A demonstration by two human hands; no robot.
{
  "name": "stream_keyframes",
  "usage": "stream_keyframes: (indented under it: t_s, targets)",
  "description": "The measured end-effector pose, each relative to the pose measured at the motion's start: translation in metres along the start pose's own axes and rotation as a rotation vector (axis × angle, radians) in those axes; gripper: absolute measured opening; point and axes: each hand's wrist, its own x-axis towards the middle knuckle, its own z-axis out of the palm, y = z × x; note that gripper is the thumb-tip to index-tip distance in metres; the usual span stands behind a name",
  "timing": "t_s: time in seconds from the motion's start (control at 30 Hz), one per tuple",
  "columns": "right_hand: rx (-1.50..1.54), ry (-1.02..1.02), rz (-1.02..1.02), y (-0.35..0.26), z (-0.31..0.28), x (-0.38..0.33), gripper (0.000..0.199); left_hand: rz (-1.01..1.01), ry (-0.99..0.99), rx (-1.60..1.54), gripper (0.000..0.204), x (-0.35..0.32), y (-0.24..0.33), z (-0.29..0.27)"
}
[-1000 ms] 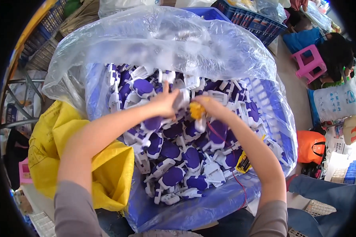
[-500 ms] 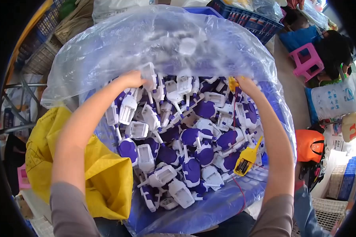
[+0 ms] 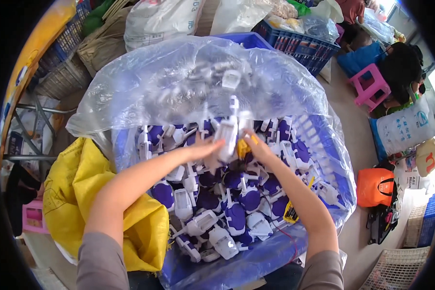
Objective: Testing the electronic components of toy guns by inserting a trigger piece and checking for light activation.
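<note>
A heap of white and purple plastic parts [image 3: 236, 216], with box-like bodies and thin stems, fills a blue crate [image 3: 342, 183] lined with clear plastic. Over its middle my left hand [image 3: 205, 149], blurred by motion, grips a white plastic part [image 3: 225, 137] at its side. Close beside it, my right hand [image 3: 260, 149] is closed on a small yellow plastic piece [image 3: 244, 146]; its fingertips are partly hidden. A second yellow piece [image 3: 290, 212] with a dark inside lies on the heap near my right forearm, a thin red wire close by.
Clear plastic sheeting [image 3: 145, 87] covers the far part of the crate. A yellow woven sack [image 3: 106, 208] bulges at the left side. Beyond are a dark blue crate [image 3: 295, 46] of bagged goods and a white sack [image 3: 162, 21]. A pink stool [image 3: 370, 87] and orange bag [image 3: 375, 187] stand right.
Both hands have come inward from the far left and far right of the heap to its middle. The white part and the yellow piece came with them. The view has shifted slightly.
</note>
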Motion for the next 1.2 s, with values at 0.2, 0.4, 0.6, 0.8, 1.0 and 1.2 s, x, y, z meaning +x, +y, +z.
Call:
stream_keyframes:
  t_s: [0.2,0.4,0.6,0.8,1.0,1.2]
  targets:
    - [0.075,-0.446,-0.294,-0.058,0.010,-0.087,0.041,0.100,-0.563,-0.056,0.076,-0.083,0.018,0.027]
    - [-0.036,-0.444,-0.269,-0.080,-0.040,-0.110,0.042,0.106,-0.834,0.354,0.051,-0.131,0.062,-0.017]
    - [-0.356,0.279,0.233,0.067,-0.139,-0.043,0.041,-0.436,0.558,0.588,0.074,-0.072,-0.105,-0.097]
    - [-0.255,0.358,0.332,0.046,-0.097,-0.059,0.056,-0.610,0.270,0.548,0.097,-0.070,-0.042,-0.033]
    - [-0.450,-0.150,0.205,0.024,-0.054,-0.081,0.058,-0.323,0.040,0.549,0.097,-0.084,-0.033,0.042]
    - [-0.177,-0.513,0.163,-0.084,-0.042,-0.145,0.040,0.071,-0.435,0.296,0.082,-0.143,0.012,0.053]
